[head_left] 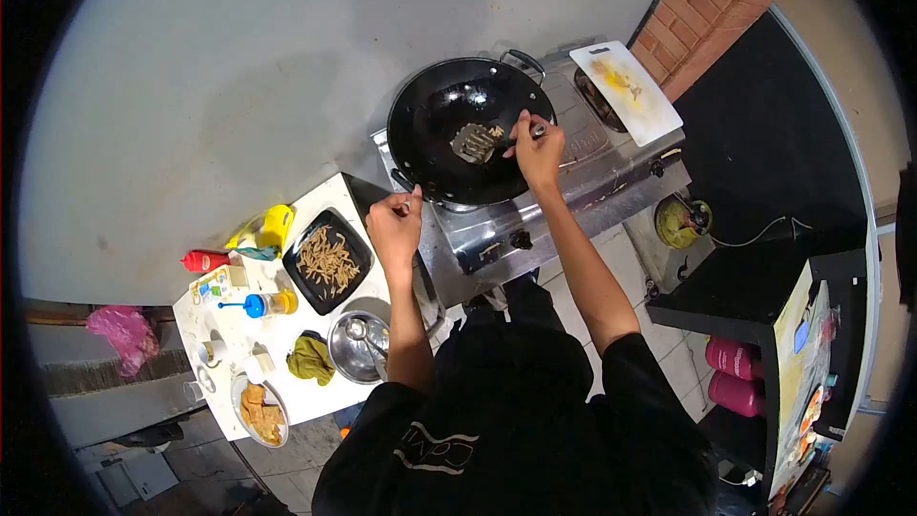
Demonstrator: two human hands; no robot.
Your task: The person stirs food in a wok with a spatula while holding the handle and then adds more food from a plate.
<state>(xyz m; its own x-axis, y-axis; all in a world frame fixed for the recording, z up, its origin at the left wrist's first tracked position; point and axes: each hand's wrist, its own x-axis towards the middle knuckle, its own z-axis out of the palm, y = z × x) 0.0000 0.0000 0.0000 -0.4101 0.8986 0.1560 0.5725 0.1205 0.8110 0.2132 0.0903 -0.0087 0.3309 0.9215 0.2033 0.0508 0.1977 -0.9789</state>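
Observation:
A black wok (449, 86) sits on the steel gas stove (583, 186). My right hand (537, 155) is closed around the handle of a slotted spatula (475, 143), whose metal head rests inside the wok. A few small pale bits of food (497, 132) lie at the spatula's edge. At the wok's near-left side, my left hand (394, 226) is closed with its fingertips at the wok's side handle (402, 179). To the left of that hand, a black square plate (331, 301) holds a heap of brown strips of food (327, 260).
A stained white cutting board (635, 100) lies over the stove's right side. The white table (215, 392) bears a steel bowl (341, 355), green cloth (311, 359), blue-capped jar (272, 304), red bottle (203, 260) and a plate of brown pieces (260, 414). A black shelf (731, 301) stands right.

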